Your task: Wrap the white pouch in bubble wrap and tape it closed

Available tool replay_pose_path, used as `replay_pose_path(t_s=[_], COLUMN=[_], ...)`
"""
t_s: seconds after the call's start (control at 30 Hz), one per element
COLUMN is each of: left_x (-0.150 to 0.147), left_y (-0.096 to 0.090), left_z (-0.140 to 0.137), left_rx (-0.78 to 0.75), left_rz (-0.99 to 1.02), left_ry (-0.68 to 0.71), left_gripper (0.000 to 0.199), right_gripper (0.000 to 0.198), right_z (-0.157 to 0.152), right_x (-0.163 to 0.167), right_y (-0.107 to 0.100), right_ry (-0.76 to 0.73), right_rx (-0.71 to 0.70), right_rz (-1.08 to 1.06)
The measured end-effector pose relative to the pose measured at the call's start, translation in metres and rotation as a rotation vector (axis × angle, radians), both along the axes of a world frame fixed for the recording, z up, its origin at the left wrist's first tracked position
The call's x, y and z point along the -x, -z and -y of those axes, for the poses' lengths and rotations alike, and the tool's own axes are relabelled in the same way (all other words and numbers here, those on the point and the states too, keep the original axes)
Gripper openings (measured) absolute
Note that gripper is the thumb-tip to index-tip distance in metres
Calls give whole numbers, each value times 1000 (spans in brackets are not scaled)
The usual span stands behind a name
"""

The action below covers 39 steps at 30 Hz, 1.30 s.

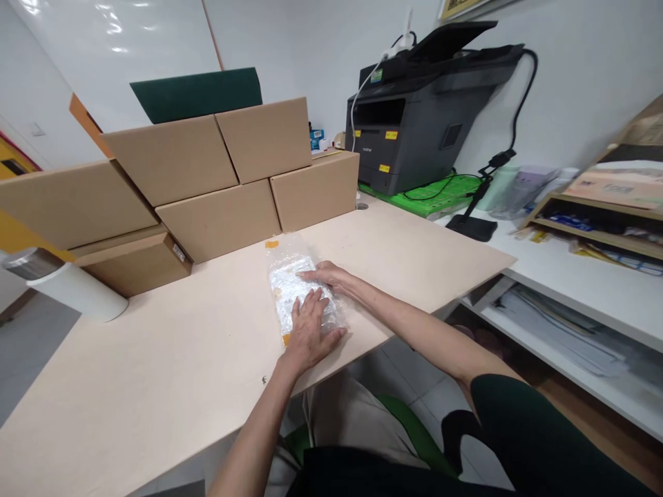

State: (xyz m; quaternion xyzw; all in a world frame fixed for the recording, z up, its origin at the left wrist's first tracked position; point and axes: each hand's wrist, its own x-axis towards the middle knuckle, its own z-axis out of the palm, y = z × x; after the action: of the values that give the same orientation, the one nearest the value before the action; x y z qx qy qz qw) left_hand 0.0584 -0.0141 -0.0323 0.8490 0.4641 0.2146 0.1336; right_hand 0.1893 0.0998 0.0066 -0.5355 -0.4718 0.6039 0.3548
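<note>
A flat packet in clear bubble wrap (291,281) lies on the pale table, with pieces of orange tape at its far and near ends. What is inside the wrap is hard to make out. Across its near part my left hand (309,328) rests flat, fingers spread and thumb pointing right. My right hand (331,275) is at the packet's right edge, its thumb stretched over the top and the other fingers partly hidden, pinching that side.
Cardboard boxes (222,217) are stacked along the table's far side. A white tumbler (77,288) lies at a tilt on the left. To the right are a dark printer (404,131), a black stand (472,226) and a shelf unit (585,252). The table's near edge runs below my forearms.
</note>
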Motion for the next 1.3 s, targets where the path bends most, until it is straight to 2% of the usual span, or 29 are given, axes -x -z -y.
replay_pose_path(t_s=[0.1, 0.17, 0.27, 0.33, 0.4, 0.47, 0.53, 0.63, 0.7, 0.8, 0.87, 0.93, 1.1, 1.2, 1.27, 1.3], left_x=[6, 15, 40, 62, 82, 98, 107, 114, 118, 125, 128, 127, 116, 112, 111, 110], left_y=[3, -5, -33, -58, -80, -95, -101, -104, -108, -116, -117, -111, -87, -84, -86, -87], left_z=[6, 8, 2, -6, -13, -16, -14, -7, -3, 2, 4, 7, 10, 9, 6, 5], left_rx=[-80, -203, -470, -491, -365, -195, -62, 107, 277, 508, 532, 514, 496, 525, 565, 594], left_rz=[80, 146, 162, 57, -54, -91, -40, 176, 362, 521, 556, 637, 966, 1101, 1177, 1205], left_ry=[21, -10, -222, -315, -332, -277, -212, -135, -85, 13, 62, 77, 6, -26, -23, -31], left_gripper=[54, 47, 51, 72, 86, 92, 97, 106, 103, 78, 67, 64, 54, 56, 61, 63], right_gripper=[34, 35, 46, 51, 53, 52, 48, 43, 39, 34, 32, 33, 42, 76, 96, 96], right_z=[7, 13, 24, 32, 40, 45, 47, 48, 49, 54, 56, 57, 52, 50, 50, 50], right_x=[7, 9, 9, 9, 8, 7, 5, 1, -3, -6, -5, -2, 9, 13, 14, 15], right_y=[-2, -2, -2, -4, -8, -13, -18, -26, -31, -40, -43, -44, -42, -43, -44, -43], right_ry=[-61, -120, -182, -243, -310, -365, -392, -425, -449, -465, -455, -432, -307, -175, -219, -285], right_rx=[27, 47, 42, -11, -84, -159, -235, -325, -359, -409, -446, -481, -592, -691, -617, -532], right_rz=[-239, -374, -473, -504, -519, -518, -501, -471, -449, -399, -382, -381, -319, -203, -237, -293])
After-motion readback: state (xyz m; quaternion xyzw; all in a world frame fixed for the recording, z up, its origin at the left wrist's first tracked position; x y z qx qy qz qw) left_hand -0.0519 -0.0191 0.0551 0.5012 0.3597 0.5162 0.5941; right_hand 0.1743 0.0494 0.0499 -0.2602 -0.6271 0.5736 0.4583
